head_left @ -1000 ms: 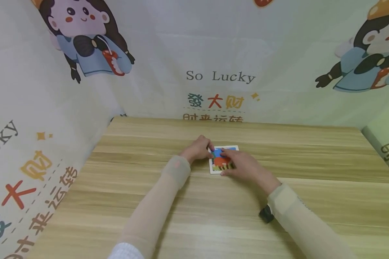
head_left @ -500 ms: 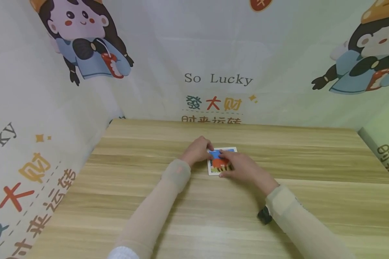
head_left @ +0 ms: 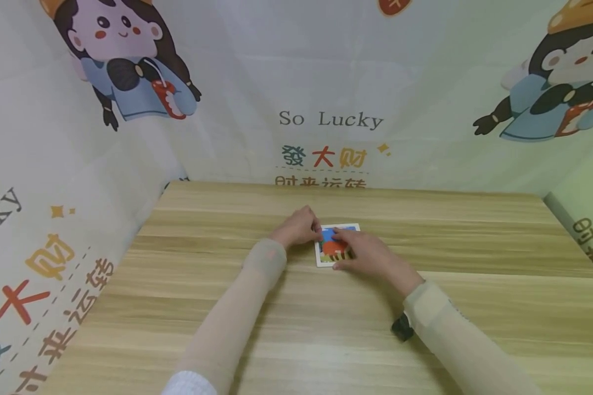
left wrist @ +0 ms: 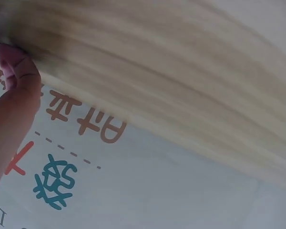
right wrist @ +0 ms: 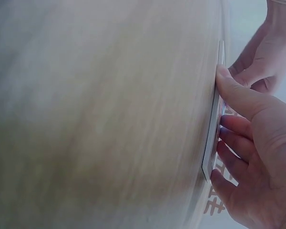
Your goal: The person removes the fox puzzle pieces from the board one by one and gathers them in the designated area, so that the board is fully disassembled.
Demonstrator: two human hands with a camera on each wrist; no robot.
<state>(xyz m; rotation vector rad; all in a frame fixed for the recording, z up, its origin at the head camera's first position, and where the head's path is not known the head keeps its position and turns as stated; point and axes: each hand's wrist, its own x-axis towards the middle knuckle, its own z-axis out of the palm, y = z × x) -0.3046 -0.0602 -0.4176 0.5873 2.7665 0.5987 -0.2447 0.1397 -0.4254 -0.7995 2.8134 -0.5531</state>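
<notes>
A small square picture card (head_left: 332, 247) with a white border and a blue and orange image lies flat on the wooden table (head_left: 474, 241). My left hand (head_left: 298, 227) sits at the card's left edge with its fingers curled against the far-left corner. My right hand (head_left: 370, 253) lies over the card's right half, fingers fairly straight on the picture. The right wrist view shows the card edge-on (right wrist: 212, 138); the right hand's (right wrist: 257, 143) thumb presses on its rim, and the left hand (right wrist: 264, 52) is beyond. In the left wrist view only a fingertip (left wrist: 19, 71) shows.
Printed cloth walls (head_left: 326, 118) with cartoon figures and "So Lucky" lettering enclose the table at the back and on both sides. A black wrist-worn device (head_left: 402, 328) hangs under my right forearm. Bare wood surrounds the card.
Both hands stay on the card in nearly the same places. The view has shifted slightly; nothing was picked up or let go.
</notes>
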